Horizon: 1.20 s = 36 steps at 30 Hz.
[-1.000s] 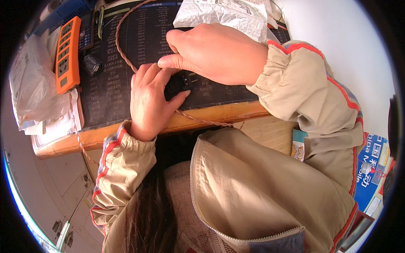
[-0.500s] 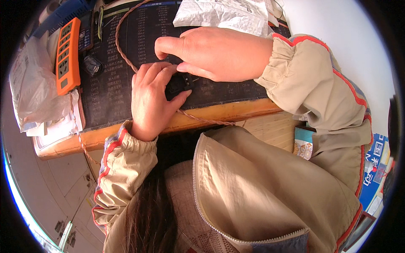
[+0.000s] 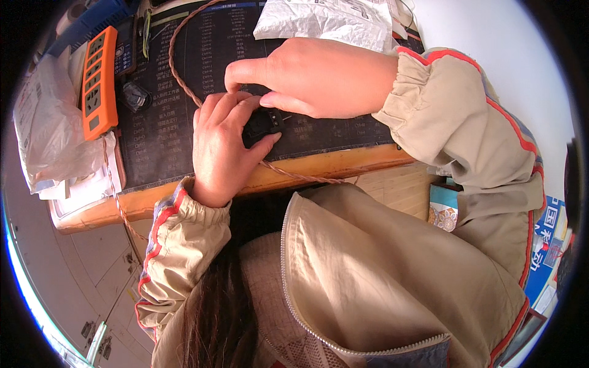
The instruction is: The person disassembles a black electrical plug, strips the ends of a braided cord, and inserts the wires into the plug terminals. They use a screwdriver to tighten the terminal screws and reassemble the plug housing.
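Note:
My left hand is closed round a small black plastic part on the dark desk mat, with the thumb at its near side and the fingers over its far side. Two small light dots show on the part's right end. My right hand is just beyond and above it, index finger bent and thumb tip close to the left fingertips. Whatever lies between the right fingers is hidden. A twisted brown cord runs over the mat to the left hand, and a twisted cord emerges below it along the desk edge.
An orange power strip lies at the left beside a clear plastic bag and a small dark clear-cased object. At the far side is a white plastic package. The wooden desk edge runs in front of me.
Both hands keep nearly the same pose. The whole picture has shifted very slightly; the right fingers and the left grip look almost unchanged.

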Available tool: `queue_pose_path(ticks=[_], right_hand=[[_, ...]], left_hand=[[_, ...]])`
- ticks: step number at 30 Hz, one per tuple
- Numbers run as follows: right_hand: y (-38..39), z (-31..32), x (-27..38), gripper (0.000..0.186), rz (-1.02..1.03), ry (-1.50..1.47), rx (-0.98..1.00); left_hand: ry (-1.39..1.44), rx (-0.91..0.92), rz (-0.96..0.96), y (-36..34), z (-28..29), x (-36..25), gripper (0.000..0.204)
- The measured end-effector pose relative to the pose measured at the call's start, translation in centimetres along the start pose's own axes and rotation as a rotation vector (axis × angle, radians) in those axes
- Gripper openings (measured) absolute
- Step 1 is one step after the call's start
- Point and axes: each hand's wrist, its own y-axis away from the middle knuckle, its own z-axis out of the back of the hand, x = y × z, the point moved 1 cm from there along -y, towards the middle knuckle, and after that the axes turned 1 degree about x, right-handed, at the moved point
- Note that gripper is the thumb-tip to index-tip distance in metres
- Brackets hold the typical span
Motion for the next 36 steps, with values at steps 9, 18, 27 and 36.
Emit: queue_pose_path(ticks=[9, 18, 27, 36], right_hand=[[0.2, 0.4, 1.0, 0.034, -0.196, 0.075, 0.030], [0.0, -0.2, 0.8, 0.037, 0.018, 0.027, -0.048], [-0.1, 0.2, 0.9, 0.030, -0.350, 0.135, 0.030], [0.2, 0.2, 0.3, 0.038, -0.063, -0.044, 0.002]], left_hand=[[-0.014, 0.009, -0.001, 0.1, 0.1, 0.1, 0.048], [-0.009, -0.015, -0.014, 0.1, 0.0, 0.0, 0.048], [-0.013, 0.036, 0.020, 0.3, -0.1, 0.3, 0.048], [0.001, 0.007, 0.003, 0.1, 0.0, 0.0, 0.049]])
